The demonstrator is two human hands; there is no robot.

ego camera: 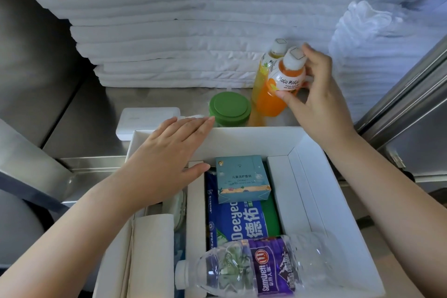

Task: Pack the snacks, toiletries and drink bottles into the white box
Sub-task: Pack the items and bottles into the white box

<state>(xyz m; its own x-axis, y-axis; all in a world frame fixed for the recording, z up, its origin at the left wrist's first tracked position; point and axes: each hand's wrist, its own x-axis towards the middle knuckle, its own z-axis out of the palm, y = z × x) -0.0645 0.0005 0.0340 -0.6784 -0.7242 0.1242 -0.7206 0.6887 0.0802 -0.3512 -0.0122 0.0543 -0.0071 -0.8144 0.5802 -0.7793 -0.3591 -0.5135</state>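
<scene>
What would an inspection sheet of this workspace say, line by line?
Surface: steel counter, bare between the items.
Job's things: white box holds a teal care-set carton, a blue wipes pack and a water bottle lying flat; outside stand an orange bottle, a yellow bottle and a green-lidded jar.
Clutter: small white case behind the box.
Grippers: left hand open over the box's far-left corner; right hand grasps the orange bottle.
Cables: nothing seen.
Surroundings: stacked white linen, bagged white bundles.

Steel counter (pixel 150 97) bears box (pixel 254 138), jar (pixel 229 106), bottles (pixel 262 77).
</scene>
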